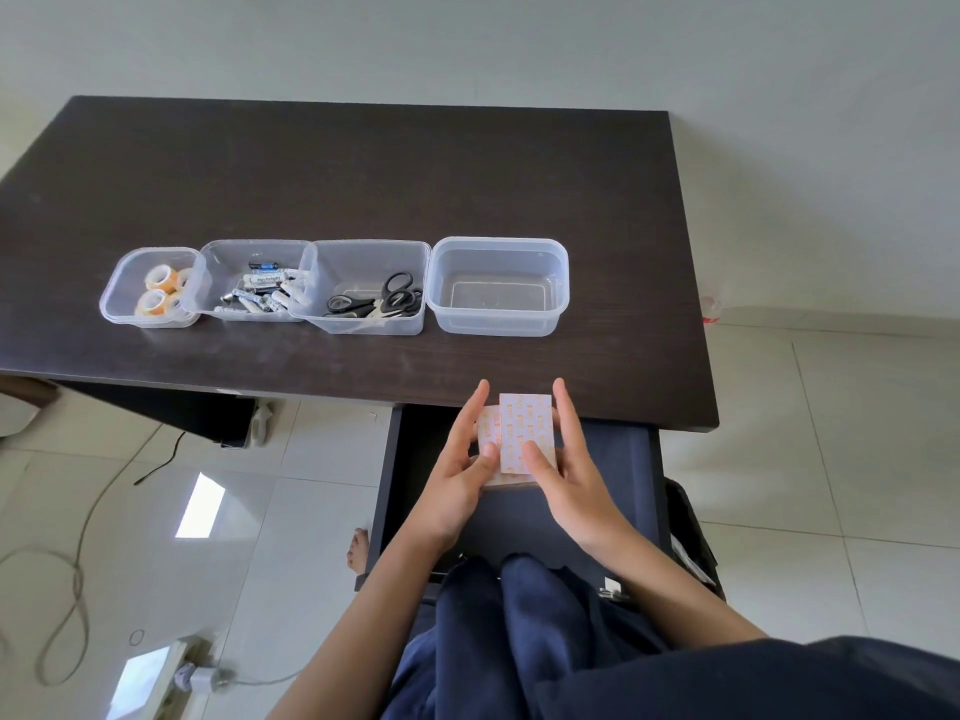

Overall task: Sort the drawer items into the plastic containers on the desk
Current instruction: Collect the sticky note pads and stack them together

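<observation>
The drawer items are almost all sitting in their boxes now, as far as I can tell. I am holding the last ones I can see, a little stack of white cards with orange marks on them. They are up in my two hands, over the open drawer, just at the front edge of the desk.

My left hand is holding the stack from the left side, with its thumb lying on top and its fingers going up along the edge. My right hand is holding it from the right side the same way. My fingers are lying mostly straight along the sides, and my thumbs are pressing the cards down. One card is sticking out a bit to the left, so I think I am squaring the stack up.

Four plastic boxes are standing in a row on the desk. The first box is holding rolls of tape. The second box is holding batteries. The third box is holding black scissors. The last box, on the right, has nothing in it.

So I think three kinds are done and one is left. The cards probably belong in the last box, which is close to my hands. The part of the drawer I can see looks dark and bare, but my hands and knees are hiding some of it.
</observation>
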{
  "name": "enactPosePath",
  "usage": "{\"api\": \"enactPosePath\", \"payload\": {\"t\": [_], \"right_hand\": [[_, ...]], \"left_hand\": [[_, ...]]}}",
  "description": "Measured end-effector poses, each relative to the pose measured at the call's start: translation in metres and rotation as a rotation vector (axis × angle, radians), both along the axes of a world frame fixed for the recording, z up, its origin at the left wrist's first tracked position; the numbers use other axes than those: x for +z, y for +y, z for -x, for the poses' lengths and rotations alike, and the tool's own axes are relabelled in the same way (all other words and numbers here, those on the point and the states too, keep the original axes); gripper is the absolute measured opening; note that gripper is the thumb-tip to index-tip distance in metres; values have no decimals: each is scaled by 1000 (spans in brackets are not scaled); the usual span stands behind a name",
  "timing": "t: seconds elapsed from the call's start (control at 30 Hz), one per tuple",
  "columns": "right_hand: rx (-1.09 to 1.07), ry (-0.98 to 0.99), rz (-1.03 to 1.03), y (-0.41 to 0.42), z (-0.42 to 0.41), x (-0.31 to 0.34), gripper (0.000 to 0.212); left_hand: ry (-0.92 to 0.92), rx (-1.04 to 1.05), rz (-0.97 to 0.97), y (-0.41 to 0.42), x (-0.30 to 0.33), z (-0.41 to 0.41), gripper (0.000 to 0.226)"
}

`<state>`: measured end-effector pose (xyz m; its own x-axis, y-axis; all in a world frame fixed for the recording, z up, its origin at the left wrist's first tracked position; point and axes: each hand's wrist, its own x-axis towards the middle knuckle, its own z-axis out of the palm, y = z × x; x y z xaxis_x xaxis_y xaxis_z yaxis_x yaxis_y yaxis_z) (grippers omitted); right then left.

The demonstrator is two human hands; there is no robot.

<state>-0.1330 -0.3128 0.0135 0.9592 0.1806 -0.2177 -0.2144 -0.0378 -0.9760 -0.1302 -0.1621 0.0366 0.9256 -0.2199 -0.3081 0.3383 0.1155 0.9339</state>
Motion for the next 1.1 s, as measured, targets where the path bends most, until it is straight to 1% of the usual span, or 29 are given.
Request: {"api": "enactPosePath", "payload": {"t": [0.2,0.33,0.57,0.63,0.77,0.9,1.0,1.1], "right_hand": [[10,-7,-29,-1,1,3,80],[44,-21,44,1,2,4,85],[132,-100,213,4,0,4,97],[148,-123,234,5,0,4,99],[175,-139,250,5,-1,3,104],[161,-167,252,6,-2,1,106],[129,-186,238,7,-1,0,103],[84,-226,249,7,-1,-3,102]], "left_hand": [[61,13,4,-1,6,-3,67],[80,13,41,-2,10,-3,52],[74,6,19,-7,16,-2,54],[83,5,8,-7,16,-2,58],[94,0,2,-6,14,-3,56],[96,22,-15,-5,11,-4,52],[82,25,-37,-4,8,-5,54],[84,32,-36,-4,7,-5,52]]}}
